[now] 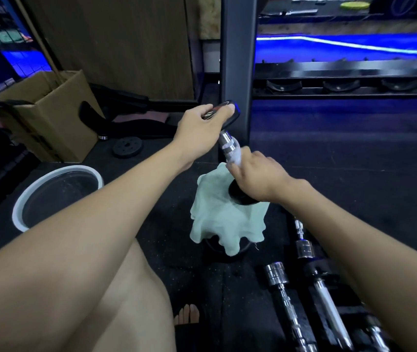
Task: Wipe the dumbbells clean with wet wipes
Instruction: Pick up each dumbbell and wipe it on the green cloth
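The dumbbell is held tilted in front of the person, its long axis running from the far upper head down toward the near lower head, which is set on a pale green cloth draped over a dark plate on the floor. The upper head is gripped from above by the left hand, fingers curled round it. The chrome handle is pinched lower down by the right hand, through a white wet wipe wrapped on the bar. The right hand is judged the nearer to the unwiped stretch, which lies up the bar toward the left hand; the coming stroke would be made along that axis. At least 2 other chrome bars lie on the floor to the right
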